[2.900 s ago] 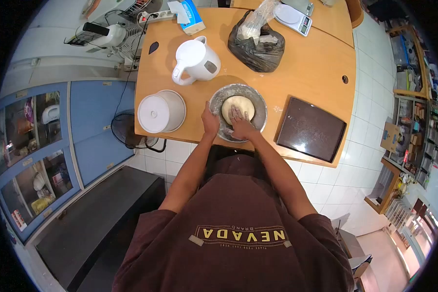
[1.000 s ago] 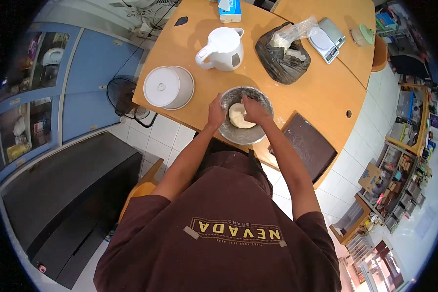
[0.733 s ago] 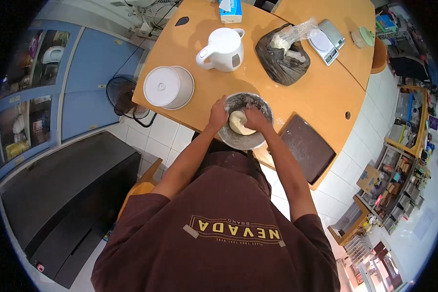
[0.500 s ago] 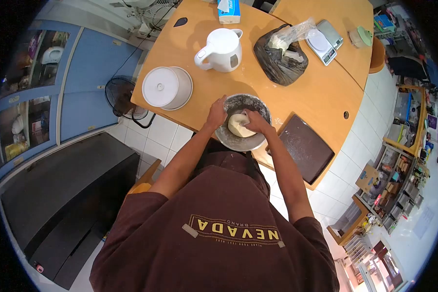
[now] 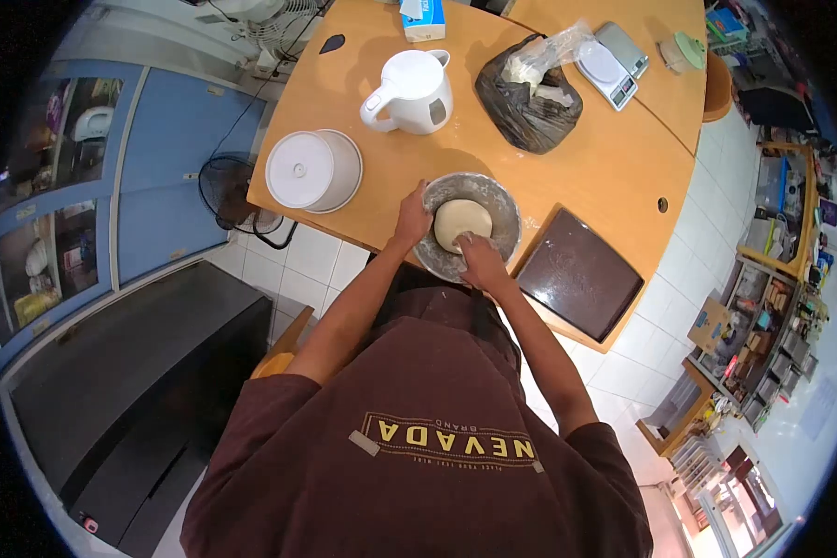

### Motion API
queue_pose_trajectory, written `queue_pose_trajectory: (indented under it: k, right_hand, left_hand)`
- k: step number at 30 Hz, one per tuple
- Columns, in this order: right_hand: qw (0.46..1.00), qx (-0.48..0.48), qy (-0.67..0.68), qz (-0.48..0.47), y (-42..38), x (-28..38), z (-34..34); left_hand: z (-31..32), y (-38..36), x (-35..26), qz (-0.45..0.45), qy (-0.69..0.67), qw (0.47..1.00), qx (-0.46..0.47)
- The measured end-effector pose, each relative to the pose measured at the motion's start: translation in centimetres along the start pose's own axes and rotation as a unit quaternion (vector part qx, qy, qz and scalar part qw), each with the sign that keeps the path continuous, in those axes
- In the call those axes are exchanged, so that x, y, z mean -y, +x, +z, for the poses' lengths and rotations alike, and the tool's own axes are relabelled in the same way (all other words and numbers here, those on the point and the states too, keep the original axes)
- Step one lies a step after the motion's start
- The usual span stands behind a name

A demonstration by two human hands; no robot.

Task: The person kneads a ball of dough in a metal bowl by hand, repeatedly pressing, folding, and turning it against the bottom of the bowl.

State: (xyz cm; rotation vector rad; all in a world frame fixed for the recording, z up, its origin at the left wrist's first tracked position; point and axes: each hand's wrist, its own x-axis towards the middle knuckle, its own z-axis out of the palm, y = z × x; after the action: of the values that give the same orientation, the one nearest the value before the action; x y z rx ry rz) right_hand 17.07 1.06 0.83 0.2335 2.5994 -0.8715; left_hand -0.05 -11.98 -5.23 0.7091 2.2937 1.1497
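Note:
A metal bowl (image 5: 503, 205), floury on its inside wall, stands at the table's near edge, close to my body. A pale, rounded lump of dough (image 5: 461, 221) lies in it. My left hand (image 5: 414, 216) is closed on the bowl's left rim. At the near side of the dough, my right hand (image 5: 481, 263) reaches over the rim with its fingers curled against the lump. Its fingertips are partly hidden where they meet the dough.
A dark baking tray (image 5: 581, 274) lies right of the bowl. Leftward stands a white lidded container (image 5: 314, 171); behind are a white electric kettle (image 5: 411, 91), a black plastic bag (image 5: 530, 112) and a kitchen scale (image 5: 608, 74). A fan (image 5: 228, 192) stands beyond the table's left edge.
My right hand has shifted from the dough's right side to its near side. The dough now looks rounder and sits farther back in the bowl. My left hand stays on the rim.

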Motion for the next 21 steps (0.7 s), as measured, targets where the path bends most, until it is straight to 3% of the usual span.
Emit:
queue_pose_trajectory:
  k: [2, 3, 5, 8, 12, 15, 18, 21]
  right_hand:
    - [0.994, -0.108, -0.004, -0.032, -0.8, 0.1, 1.4]
    - [0.996, -0.086, -0.009, -0.003, -0.8, 0.4, 1.3]
    - [0.998, -0.043, -0.020, 0.052, 0.2, 1.2, 1.2]
    - [0.978, -0.177, -0.112, 0.024, 2.6, 1.3, 3.2]
    - [0.980, -0.167, -0.104, 0.040, 4.5, 0.4, 5.4]
    - [0.983, -0.164, -0.073, 0.048, 5.3, -0.2, 6.1]
    - [0.985, -0.141, -0.075, 0.070, 5.6, -0.1, 5.9]
    - [0.995, -0.068, -0.039, 0.069, 5.0, 0.2, 3.5]
  left_hand:
    - [0.3, -0.2, 0.3, 0.037, 0.022, 0.999, -0.016]
    - [0.2, -0.5, 0.0, 0.055, 0.033, 0.998, -0.024]
    - [0.2, -0.9, -0.6, -0.002, 0.011, 1.000, -0.014]
    - [0.3, -1.3, -0.5, -0.017, 0.014, 1.000, -0.011]
    - [1.4, -1.7, 1.3, 0.043, 0.065, 0.994, -0.070]
    - [1.2, -1.5, 0.7, -0.040, 0.014, 0.999, -0.015]
    - [1.6, -1.6, 1.2, 0.005, 0.022, 0.998, -0.055]
    - [1.6, -1.6, 1.0, -0.006, 0.043, 0.998, -0.053]
